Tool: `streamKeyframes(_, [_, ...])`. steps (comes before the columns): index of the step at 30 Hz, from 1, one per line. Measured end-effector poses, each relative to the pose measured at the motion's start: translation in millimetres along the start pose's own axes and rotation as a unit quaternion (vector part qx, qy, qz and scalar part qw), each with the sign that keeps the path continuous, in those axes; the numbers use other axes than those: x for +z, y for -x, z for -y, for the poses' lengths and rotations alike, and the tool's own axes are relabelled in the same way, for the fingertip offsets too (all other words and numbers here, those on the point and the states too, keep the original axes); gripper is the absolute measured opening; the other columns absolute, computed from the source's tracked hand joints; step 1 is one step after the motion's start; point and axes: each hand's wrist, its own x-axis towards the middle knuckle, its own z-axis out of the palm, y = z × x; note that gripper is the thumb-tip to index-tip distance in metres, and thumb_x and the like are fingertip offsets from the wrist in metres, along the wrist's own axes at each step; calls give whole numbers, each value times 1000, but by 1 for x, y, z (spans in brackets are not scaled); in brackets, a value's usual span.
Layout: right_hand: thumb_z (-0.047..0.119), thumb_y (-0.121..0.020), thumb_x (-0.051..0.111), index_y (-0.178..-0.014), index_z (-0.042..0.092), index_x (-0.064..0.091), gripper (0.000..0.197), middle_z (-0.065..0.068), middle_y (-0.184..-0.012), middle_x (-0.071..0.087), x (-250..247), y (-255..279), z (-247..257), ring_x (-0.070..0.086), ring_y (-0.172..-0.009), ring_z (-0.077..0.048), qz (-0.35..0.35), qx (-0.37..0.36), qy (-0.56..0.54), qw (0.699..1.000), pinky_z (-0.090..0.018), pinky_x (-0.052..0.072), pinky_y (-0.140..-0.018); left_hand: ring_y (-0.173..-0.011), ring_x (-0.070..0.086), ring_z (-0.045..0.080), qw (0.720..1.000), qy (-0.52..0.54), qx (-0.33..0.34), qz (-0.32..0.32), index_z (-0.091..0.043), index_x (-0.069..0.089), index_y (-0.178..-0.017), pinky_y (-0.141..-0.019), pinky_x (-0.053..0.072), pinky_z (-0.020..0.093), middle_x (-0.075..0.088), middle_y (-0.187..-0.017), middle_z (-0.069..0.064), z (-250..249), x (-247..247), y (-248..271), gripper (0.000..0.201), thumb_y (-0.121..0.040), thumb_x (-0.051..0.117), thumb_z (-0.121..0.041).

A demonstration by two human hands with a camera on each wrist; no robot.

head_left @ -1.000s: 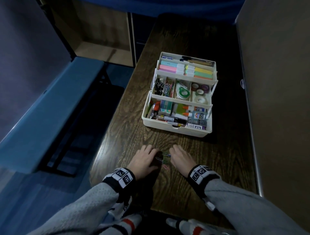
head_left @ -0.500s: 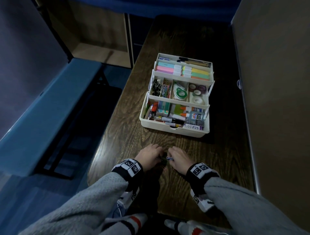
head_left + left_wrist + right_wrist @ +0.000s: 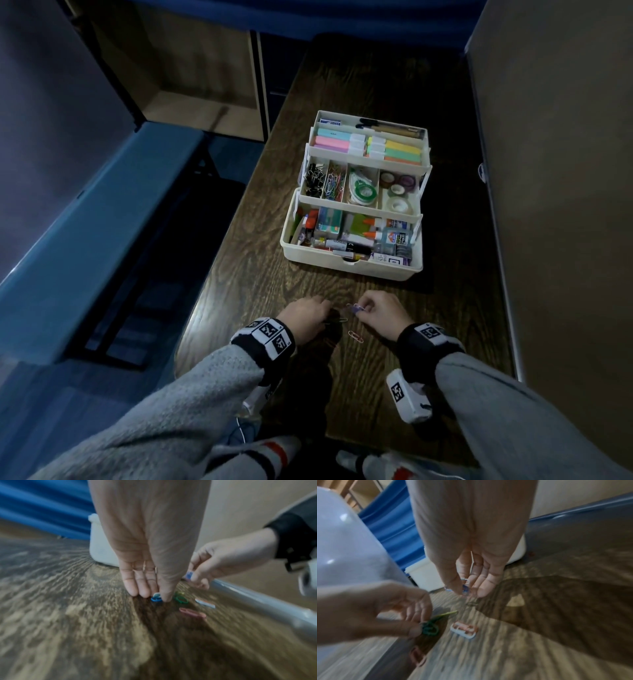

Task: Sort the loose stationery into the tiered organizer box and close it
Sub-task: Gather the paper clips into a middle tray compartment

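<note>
The cream tiered organizer box (image 3: 352,267) stands open mid-table, its trays filled with highlighters, clips, tapes and glue. Loose paper clips lie at the table's near edge. My left hand (image 3: 325,316) pinches clips against the wood: a blue one (image 3: 156,599) under the fingertips, and green ones (image 3: 430,628) show at its fingertips in the right wrist view. Just above the table, my right hand (image 3: 363,308) pinches purple-blue clips (image 3: 356,307) between thumb and forefinger (image 3: 464,587). A pink clip (image 3: 355,336) lies free between the hands.
The dark wooden table (image 3: 342,85) is narrow, with a beige partition (image 3: 565,205) along its right side and a blue bench (image 3: 85,222) below on the left. Another pale clip (image 3: 205,603) and a pink one (image 3: 192,613) lie near the left hand.
The right hand has risen slightly with the purple-blue clips pinched. The hands have parted a little, and the pink clip now shows between them. The box has not moved.
</note>
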Motion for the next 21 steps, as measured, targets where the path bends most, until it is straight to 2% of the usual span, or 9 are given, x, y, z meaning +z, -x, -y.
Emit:
streamKeyframes(3, [16, -78, 72, -75, 17, 64, 8, 0, -80, 65, -8, 9, -8, 58, -75, -13, 7, 24, 4, 1000, -22, 41, -64, -106, 56, 34, 1000, -21, 6, 1, -3, 50, -116, -85, 46, 43, 55, -119, 16, -4, -1, 0, 26, -94, 45, -16])
streamKeyframes(5, [16, -77, 72, -73, 19, 63, 10, 6, -76, 62, -5, 17, -11, 57, -72, -9, 36, 37, 2, 999, -16, 38, -57, -105, 57, 33, 1000, -28, 11, -3, -3, 50, -116, -84, 46, 42, 55, -118, 16, -5, -3, 0, 26, -94, 43, -15])
streamKeyframes(7, [17, -77, 73, -76, 17, 66, 7, 10, -71, 58, 4, 25, -10, 55, -68, -5, 50, 41, -3, 998, -12, 37, -54, -104, 57, 31, 1000, -22, 12, -15, -3, 50, -115, -83, 46, 40, 55, -117, 15, -6, -2, 0, 25, -94, 42, -15])
streamKeyframes(11, [11, -79, 68, -88, 10, 64, 11, 3, -71, 60, 22, 31, -1, 59, -74, -16, 31, 35, -24, 999, -28, 49, -69, -101, 56, 28, 999, -14, 24, -44, -4, 51, -110, -84, 43, 35, 56, -113, 12, 0, 4, 6, 23, -96, 40, -18])
streamKeyframes(15, [13, -84, 64, -95, 12, 59, 12, -11, -96, 63, 27, 28, 5, 60, -89, -26, 23, 33, 18, 999, -32, 49, -75, -97, 55, 27, 996, 52, 30, -71, -5, 52, -105, -83, 41, 34, 56, -106, 11, 10, 9, 17, 22, -96, 41, -22])
streamKeyframes(17, [14, -85, 63, -93, 11, 58, 9, -11, -98, 62, 26, 25, 9, 60, -90, -28, 19, 36, 41, 998, -34, 51, -77, -97, 56, 25, 994, 54, 51, -83, -6, 52, -106, -82, 44, 34, 56, -106, 9, 8, 13, 25, 23, -97, 40, -25])
streamKeyframes(21, [11, -85, 62, -89, 10, 59, 5, -12, -103, 64, 24, 17, 17, 61, -96, -29, 28, 26, 93, 995, -37, 52, -82, -106, 55, 26, 989, 5, 128, -69, -5, 53, -120, -88, 48, 35, 55, -120, 10, -7, 23, 32, 33, -99, 36, -25])
